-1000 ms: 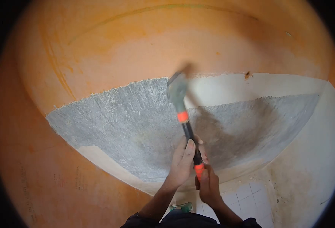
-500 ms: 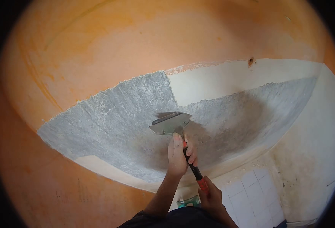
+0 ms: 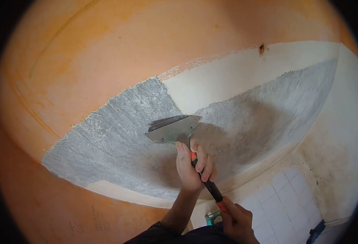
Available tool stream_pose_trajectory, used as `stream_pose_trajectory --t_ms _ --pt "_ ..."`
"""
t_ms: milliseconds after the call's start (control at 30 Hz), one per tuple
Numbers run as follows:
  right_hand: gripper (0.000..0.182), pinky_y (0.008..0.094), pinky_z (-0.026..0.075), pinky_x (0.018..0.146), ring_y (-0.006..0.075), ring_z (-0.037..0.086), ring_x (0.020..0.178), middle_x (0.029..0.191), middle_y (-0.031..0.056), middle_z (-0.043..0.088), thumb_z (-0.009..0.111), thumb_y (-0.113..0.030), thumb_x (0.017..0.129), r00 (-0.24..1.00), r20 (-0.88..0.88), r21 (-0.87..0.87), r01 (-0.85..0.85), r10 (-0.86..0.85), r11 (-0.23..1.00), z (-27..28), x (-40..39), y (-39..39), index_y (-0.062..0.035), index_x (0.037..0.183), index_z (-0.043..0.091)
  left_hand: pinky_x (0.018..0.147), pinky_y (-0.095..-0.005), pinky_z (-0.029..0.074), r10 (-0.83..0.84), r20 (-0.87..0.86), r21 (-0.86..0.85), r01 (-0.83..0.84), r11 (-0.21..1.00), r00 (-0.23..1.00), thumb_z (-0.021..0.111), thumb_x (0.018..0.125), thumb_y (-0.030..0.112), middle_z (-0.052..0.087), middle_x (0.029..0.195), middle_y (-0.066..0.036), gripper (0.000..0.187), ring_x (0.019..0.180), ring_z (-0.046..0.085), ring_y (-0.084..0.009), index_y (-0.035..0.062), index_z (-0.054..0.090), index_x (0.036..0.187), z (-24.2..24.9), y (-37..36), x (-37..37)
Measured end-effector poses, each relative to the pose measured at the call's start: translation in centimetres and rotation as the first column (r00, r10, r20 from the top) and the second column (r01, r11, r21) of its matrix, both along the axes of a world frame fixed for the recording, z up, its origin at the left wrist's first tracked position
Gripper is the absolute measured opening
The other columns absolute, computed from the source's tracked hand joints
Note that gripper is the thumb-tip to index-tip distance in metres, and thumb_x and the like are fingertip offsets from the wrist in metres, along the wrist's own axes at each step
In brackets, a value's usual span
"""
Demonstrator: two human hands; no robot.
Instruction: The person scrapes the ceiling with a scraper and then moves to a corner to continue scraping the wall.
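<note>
A wide metal scraper (image 3: 173, 131) with a long black and red handle lies close against the grey stripped area (image 3: 118, 118) of the wall, its blade near the corner of a white patch (image 3: 219, 85). Just below the scraper's head, my left hand (image 3: 195, 166) is wrapped round the handle, thumb along the near side. Lower down, my right hand (image 3: 238, 219) grips the handle's red end. Whether the blade edge touches the wall is hard to tell.
Orange painted wall (image 3: 146, 44) surrounds the stripped area, with a small hole (image 3: 262, 49) above the white patch. White tiles (image 3: 280, 199) show at lower right, near a dark blue object (image 3: 316, 232). Something green (image 3: 212, 218) is partly hidden behind my body.
The view has tilted and shifted, so the wall appears turned. Both hands keep hold of the scraper, which appears slightly further left in view, still near the white patch's corner.
</note>
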State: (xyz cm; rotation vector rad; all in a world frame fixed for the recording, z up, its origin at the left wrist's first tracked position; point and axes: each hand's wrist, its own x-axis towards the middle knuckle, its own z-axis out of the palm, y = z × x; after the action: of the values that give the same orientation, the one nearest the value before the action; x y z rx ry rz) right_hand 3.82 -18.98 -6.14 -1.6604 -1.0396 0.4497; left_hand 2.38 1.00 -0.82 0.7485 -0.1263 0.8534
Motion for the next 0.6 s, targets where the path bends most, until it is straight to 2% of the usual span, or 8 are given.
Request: stream_pose_trajectory --t_ms 67,133,200,300,467,533,600 --pt "0.031 0.0302 0.054 0.065 0.0222 0.068 0.075 0.096 0.0169 0.071 0.060 -0.001 0.093 0.999 0.023 0.037 0.022 -0.023 0.999 -1.2 -0.5 -0.1 0.0016 0.123 0.061 0.026 -0.0256 0.032 -0.007 0.042 0.003 0.007 1.000 0.999 0.020 0.103 0.053 0.034 0.054 0.004 0.047 0.032 0.029 -0.0081 0.0145 0.046 0.096 -0.4 -0.2 -0.1" --pt "0.030 0.0302 0.054 0.065 0.0220 0.068 0.076 0.098 0.0172 0.071 0.060 -0.001 0.093 0.997 0.045 0.083 0.052 -0.056 0.995 -1.5 -0.6 0.2 0.0017 0.123 0.062 0.026 -0.0243 0.032 -0.018 0.020 -0.081 0.019 0.996 1.000 0.021 0.104 0.052 0.035 0.054 0.004 0.048 0.032 0.030 -0.0075 0.0135 0.047 0.097 -0.5 -0.6 -0.4" --pt "0.031 0.0301 0.054 0.066 0.0224 0.069 0.079 0.099 0.0179 0.071 0.059 -0.001 0.093 0.997 0.055 0.168 0.046 -0.056 0.985 -1.4 -0.9 0.5 0.0017 0.124 0.061 0.026 -0.0239 0.032 -0.013 0.036 -0.062 0.015 0.998 0.999 0.021 0.104 0.052 0.035 0.054 0.004 0.048 0.032 0.030 -0.0072 0.0131 0.048 0.097 -0.3 -0.2 -0.2" --pt "0.030 0.0304 0.054 0.067 0.0228 0.069 0.079 0.102 0.0180 0.071 0.059 -0.001 0.093 0.999 0.035 0.107 0.023 -0.027 0.994 -0.3 -0.2 0.1 0.0020 0.123 0.062 0.026 -0.0234 0.033 -0.006 0.072 -0.065 0.010 0.998 0.997 0.022 0.104 0.051 0.035 0.054 0.004 0.047 0.032 0.031 -0.0067 0.0125 0.048 0.096 0.0 -0.5 -0.1" --pt "0.032 0.0290 0.053 0.065 0.0223 0.069 0.078 0.101 0.0169 0.071 0.060 -0.001 0.092 0.998 0.038 0.103 0.040 -0.044 0.994 0.7 -0.3 -0.1 0.0004 0.124 0.062 0.026 -0.0233 0.033 -0.012 0.089 -0.092 0.021 0.996 0.996 0.024 0.104 0.050 0.035 0.054 0.004 0.047 0.032 0.030 -0.0064 0.0119 0.049 0.095 0.3 -0.7 0.1" --pt "0.032 0.0284 0.053 0.064 0.0220 0.069 0.078 0.100 0.0166 0.072 0.060 -0.001 0.092 0.999 0.028 0.083 0.042 -0.044 0.996 1.4 -0.4 -0.2 -0.0005 0.124 0.062 0.026 -0.0235 0.032 0.002 0.154 -0.082 0.011 0.997 0.988 0.024 0.104 0.049 0.035 0.054 0.004 0.046 0.032 0.030 -0.0068 0.0116 0.050 0.095 1.4 -0.5 0.4" --pt "0.033 0.0274 0.052 0.064 0.0208 0.069 0.078 0.099 0.0160 0.072 0.059 -0.001 0.093 0.995 0.081 0.114 0.040 -0.050 0.993 1.9 0.0 -0.2 -0.0016 0.126 0.062 0.026 -0.0235 0.032 -0.007 0.156 -0.090 0.022 0.996 0.988 0.025 0.104 0.049 0.035 0.054 0.004 0.046 0.032 0.030 -0.0067 0.0117 0.050 0.095 0.5 -0.7 0.3"
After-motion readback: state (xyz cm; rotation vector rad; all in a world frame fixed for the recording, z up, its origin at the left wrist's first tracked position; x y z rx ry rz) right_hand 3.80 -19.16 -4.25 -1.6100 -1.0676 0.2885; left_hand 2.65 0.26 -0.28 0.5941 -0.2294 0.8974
